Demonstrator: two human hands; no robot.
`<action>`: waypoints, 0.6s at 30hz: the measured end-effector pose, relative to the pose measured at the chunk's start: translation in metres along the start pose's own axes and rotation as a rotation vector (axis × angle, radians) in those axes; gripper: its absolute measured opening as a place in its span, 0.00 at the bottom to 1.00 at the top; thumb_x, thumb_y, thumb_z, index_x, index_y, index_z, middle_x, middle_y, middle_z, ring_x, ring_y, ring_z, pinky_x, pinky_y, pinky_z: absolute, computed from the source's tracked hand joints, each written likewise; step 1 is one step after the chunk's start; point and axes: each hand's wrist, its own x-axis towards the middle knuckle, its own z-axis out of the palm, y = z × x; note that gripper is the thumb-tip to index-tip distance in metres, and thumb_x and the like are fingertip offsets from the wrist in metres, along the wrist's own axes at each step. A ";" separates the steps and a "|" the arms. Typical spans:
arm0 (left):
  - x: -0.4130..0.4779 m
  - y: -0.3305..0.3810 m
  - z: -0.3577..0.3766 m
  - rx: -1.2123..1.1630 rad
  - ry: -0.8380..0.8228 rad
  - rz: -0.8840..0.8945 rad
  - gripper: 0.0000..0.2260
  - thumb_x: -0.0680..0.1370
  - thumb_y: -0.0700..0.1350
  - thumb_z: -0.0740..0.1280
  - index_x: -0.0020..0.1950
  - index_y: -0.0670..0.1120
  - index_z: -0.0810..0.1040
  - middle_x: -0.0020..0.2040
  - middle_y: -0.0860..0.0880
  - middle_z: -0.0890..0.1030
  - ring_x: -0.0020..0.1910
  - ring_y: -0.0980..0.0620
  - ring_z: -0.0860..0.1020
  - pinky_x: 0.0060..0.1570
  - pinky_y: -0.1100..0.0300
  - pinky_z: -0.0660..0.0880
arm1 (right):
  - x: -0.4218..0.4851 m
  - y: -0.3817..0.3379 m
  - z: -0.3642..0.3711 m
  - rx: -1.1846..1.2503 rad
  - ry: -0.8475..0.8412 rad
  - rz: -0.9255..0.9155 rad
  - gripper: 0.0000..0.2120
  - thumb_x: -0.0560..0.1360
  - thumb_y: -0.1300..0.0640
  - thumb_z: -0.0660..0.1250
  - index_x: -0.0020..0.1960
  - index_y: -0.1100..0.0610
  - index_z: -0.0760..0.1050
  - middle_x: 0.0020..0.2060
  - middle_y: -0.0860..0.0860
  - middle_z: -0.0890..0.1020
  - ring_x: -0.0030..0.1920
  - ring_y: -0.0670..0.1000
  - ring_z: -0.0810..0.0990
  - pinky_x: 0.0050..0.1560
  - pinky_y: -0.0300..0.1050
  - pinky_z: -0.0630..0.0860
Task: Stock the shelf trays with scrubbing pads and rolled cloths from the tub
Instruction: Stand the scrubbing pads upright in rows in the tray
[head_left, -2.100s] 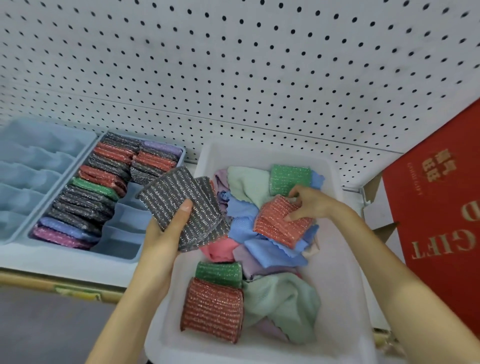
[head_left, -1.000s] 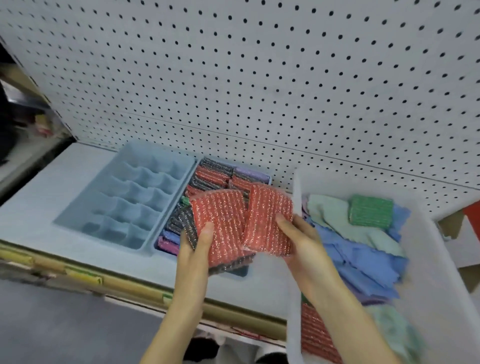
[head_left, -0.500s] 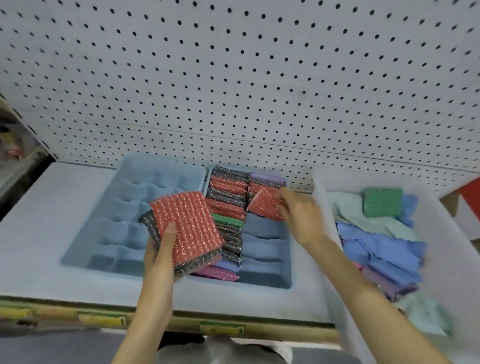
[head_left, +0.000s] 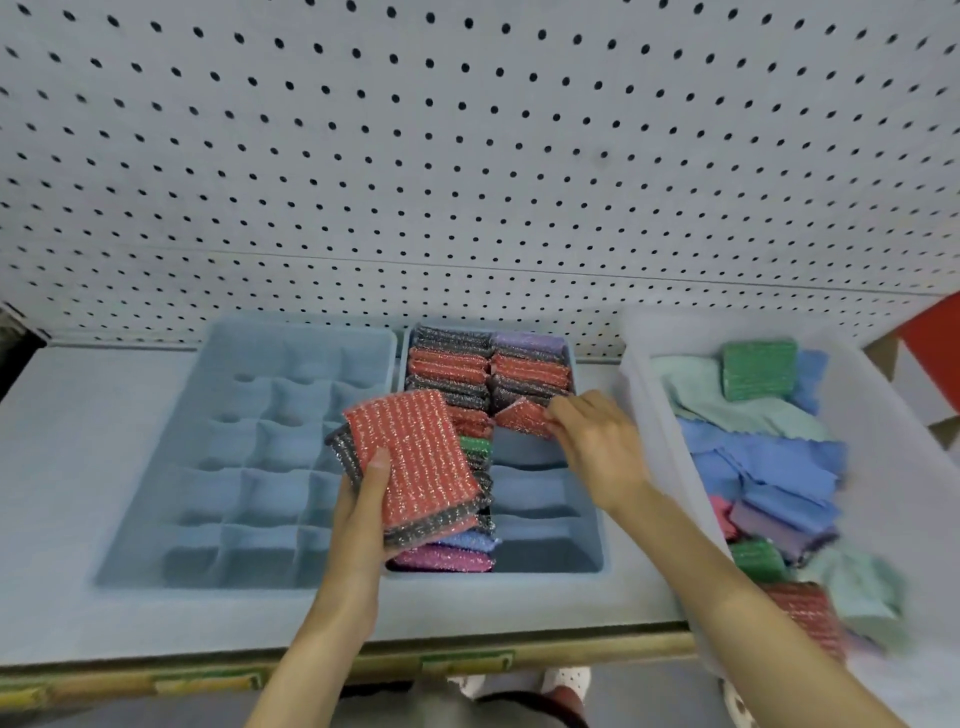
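The right grip (head_left: 597, 447) has its fingertips pinched on one edge of a red pad (head_left: 522, 418). The pad is tilted, with its lower edge dipping into the right-hand column of the filled tray (head_left: 587, 564), just at the 6 o'clock side of the rows already standing there. The left grip (head_left: 363, 514) is curled round a stack of pads (head_left: 415, 462), thumb on top and fingers beneath. A red one lies uppermost with grey ones under it, and the stack hovers over the tray's left column. I judge the step to be seating this one pad on edge against its neighbours. To do it well, bring the pad upright before pushing. Then slide it toward 12 o'clock until it touches the last standing pad, and press down along the top edge so it does not spring back or lean into the open compartments toward 6 o'clock. The pads look soft and springy, so a gentle squeeze should help the pad slip between the dividers. The stack is best held level and clear of the slot, so nothing slides off it. The empty tray (head_left: 156, 519) lies at 9 o'clock. The tub (head_left: 649, 415) stands at 3 o'clock, holding loose cloths (head_left: 769, 457) and a green pad (head_left: 758, 369), so much stocking looks to remain.
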 end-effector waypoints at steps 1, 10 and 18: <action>0.000 0.000 0.000 0.006 -0.005 -0.001 0.23 0.71 0.64 0.62 0.64 0.60 0.69 0.57 0.53 0.80 0.56 0.51 0.79 0.52 0.50 0.76 | 0.003 0.001 -0.002 0.008 -0.003 -0.018 0.13 0.62 0.70 0.76 0.38 0.57 0.75 0.31 0.51 0.78 0.33 0.55 0.75 0.31 0.42 0.70; 0.000 -0.003 0.005 0.038 0.022 0.006 0.29 0.69 0.66 0.61 0.69 0.58 0.67 0.60 0.53 0.79 0.57 0.50 0.78 0.62 0.45 0.72 | 0.015 0.001 0.015 0.030 -0.147 -0.036 0.17 0.58 0.71 0.76 0.37 0.55 0.73 0.27 0.48 0.78 0.32 0.54 0.74 0.30 0.40 0.71; -0.002 0.002 0.005 0.038 0.011 -0.012 0.26 0.70 0.65 0.61 0.67 0.59 0.68 0.59 0.54 0.79 0.56 0.51 0.78 0.52 0.52 0.75 | 0.009 0.003 0.027 0.242 -0.180 0.167 0.08 0.70 0.67 0.71 0.47 0.59 0.79 0.45 0.54 0.75 0.39 0.55 0.77 0.33 0.47 0.75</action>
